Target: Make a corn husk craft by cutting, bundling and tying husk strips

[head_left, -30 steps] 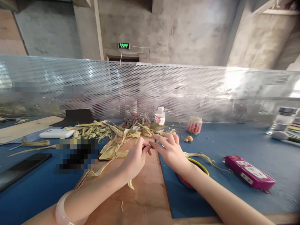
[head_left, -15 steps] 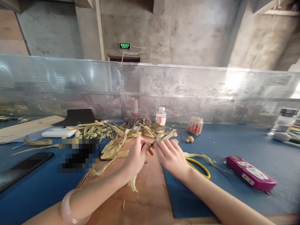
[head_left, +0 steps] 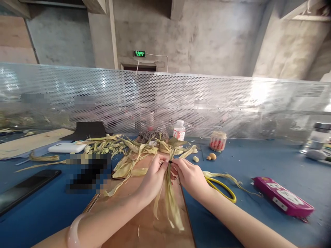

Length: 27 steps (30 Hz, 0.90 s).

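Observation:
A bundle of dried corn husk strips (head_left: 172, 203) hangs between my hands, its loose ends spreading down over the brown board (head_left: 129, 220). Around its upper part runs a thin black tie (head_left: 170, 162). My left hand (head_left: 154, 175) pinches the bundle at the tie from the left, thumb uppermost. From the right, my right hand (head_left: 190, 175) closes on the same spot with curled fingers. Whether the fingers grip the tie's ends is too small to tell. Just beyond my hands lie more loose husks (head_left: 139, 151) in a pile.
To the right are yellow-handled scissors or a yellow loop (head_left: 223, 187), a purple packet (head_left: 283, 196), a jar (head_left: 217, 141) and small round brown pieces (head_left: 212, 156). A white-capped bottle (head_left: 179, 131) stands behind the husks. Leftward lie a phone (head_left: 28, 187) and a white box (head_left: 67, 147).
The husk bundle has turned, so its long ends now hang down toward me below the tie. My hands have drawn closer together around it. The view has shifted slightly.

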{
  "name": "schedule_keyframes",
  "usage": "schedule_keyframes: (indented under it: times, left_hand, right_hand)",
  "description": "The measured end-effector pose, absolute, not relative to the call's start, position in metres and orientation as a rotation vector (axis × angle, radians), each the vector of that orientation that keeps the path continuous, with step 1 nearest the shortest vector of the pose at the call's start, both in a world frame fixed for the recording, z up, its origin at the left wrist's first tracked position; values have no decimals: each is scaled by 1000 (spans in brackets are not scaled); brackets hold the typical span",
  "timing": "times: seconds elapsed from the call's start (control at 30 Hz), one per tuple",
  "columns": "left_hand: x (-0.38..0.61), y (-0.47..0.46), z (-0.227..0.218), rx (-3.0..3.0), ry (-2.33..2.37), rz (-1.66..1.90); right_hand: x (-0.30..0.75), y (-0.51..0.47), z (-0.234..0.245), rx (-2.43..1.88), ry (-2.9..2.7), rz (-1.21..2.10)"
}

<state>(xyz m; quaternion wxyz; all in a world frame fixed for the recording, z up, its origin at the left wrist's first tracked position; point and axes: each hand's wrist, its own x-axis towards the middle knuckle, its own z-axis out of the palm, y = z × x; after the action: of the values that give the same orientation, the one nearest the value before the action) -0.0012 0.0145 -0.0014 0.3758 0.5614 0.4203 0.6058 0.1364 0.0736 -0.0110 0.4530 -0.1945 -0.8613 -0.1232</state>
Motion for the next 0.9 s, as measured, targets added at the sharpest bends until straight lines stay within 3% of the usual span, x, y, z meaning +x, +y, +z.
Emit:
schedule_keyframes:
  times: [0.63,0.9]
  left_hand:
    - [-32,32,-10,2209,1577,1233]
    - [-32,32,-8,2064,1583,1298]
  right_hand:
    - [143,89,-19,-506,-2277,-286]
    - [146,89,-18,-492,-2265,-333]
